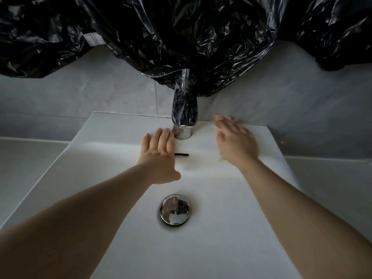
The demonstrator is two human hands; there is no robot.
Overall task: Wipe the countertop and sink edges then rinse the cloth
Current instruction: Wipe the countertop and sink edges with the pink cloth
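In the bottom of the white sink, nearest to the viewer, sits the round chrome drain plug, and its shiny top mirrors the arms above it. Beyond the drain plug, on the back wall of the basin, there is a dark narrow overflow slot. The left hand lies flat just left of this slot, palm down, fingers straight and together, so it is released and grasps nothing; its fingertips reach the base of the chrome faucet. To the right of the faucet, the right hand is spread on the back ledge of the sink, and it is blurred. Under this hand there seems to be a pale cloth, almost the same colour as the ledge, so I cannot tell its edges, and I cannot tell if the fingers grip it or only press on it. Behind the faucet is a grey tiled wall. Above it, crinkled black plastic sheeting hangs down and touches the top of the faucet. A grey countertop lies at both sides of the sink.
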